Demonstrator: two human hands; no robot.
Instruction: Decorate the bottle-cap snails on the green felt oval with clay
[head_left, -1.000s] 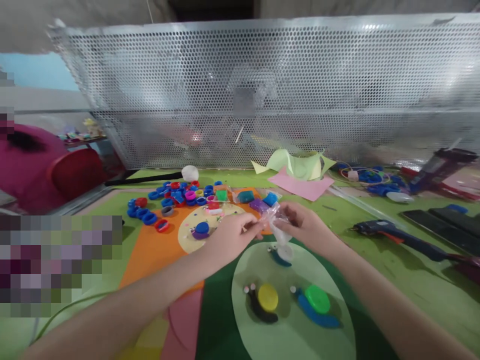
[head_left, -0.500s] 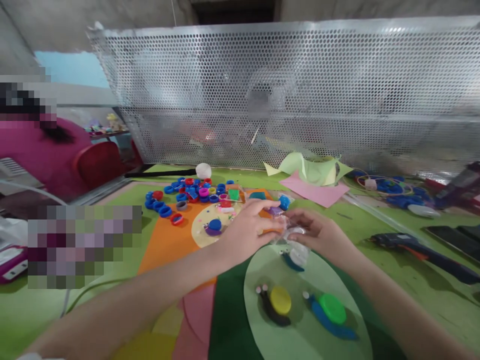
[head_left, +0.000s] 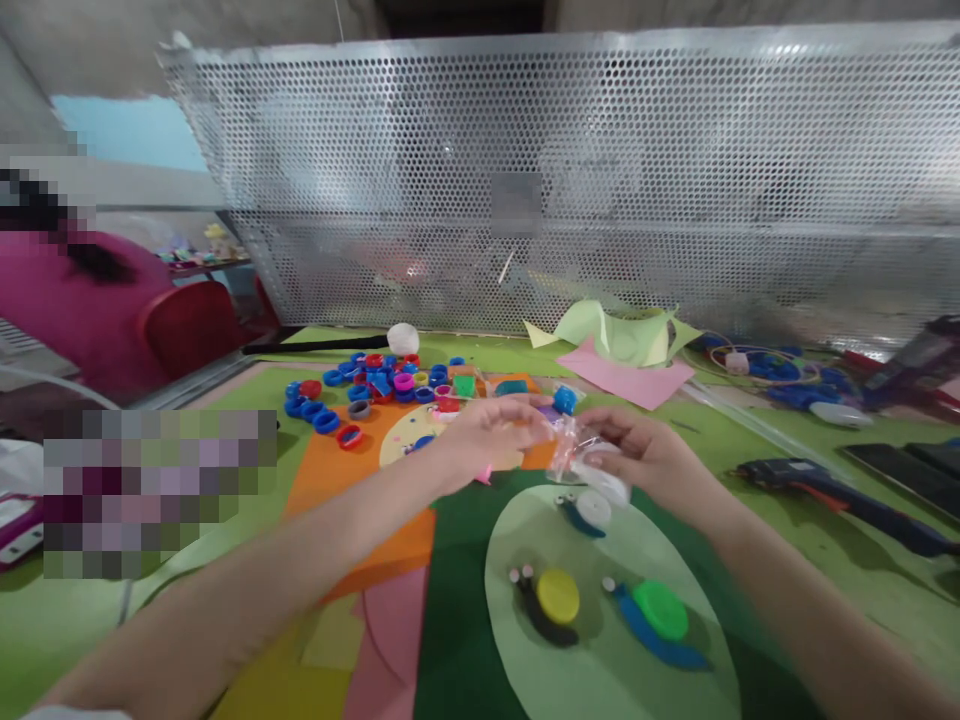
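My right hand [head_left: 649, 455] is closed on a small clear plastic bag [head_left: 566, 450] with something white and pinkish in it. Left of the bag is my left hand [head_left: 491, 432], its fingers curved and blurred; a small bright pink piece [head_left: 484, 474] shows just beneath it. Below the hands, a pale green paper oval [head_left: 600, 620] on dark green paper bears three snail figures: one with a white cap shell [head_left: 595, 510], one with a yellow cap shell [head_left: 558, 597] and one with a green cap shell [head_left: 661, 610].
Several coloured bottle caps [head_left: 360, 385] lie at the back left, by orange paper [head_left: 322, 490]. A glue gun [head_left: 832, 495] rests on the right. Paper scraps [head_left: 622, 370] lie before a perforated metal screen [head_left: 570, 200]. A person in pink [head_left: 82, 310] is at the far left.
My left hand has moved left, away from the plastic bag, leaving a gap between the hands. The bag stays in my right hand. The pink piece has come into view.
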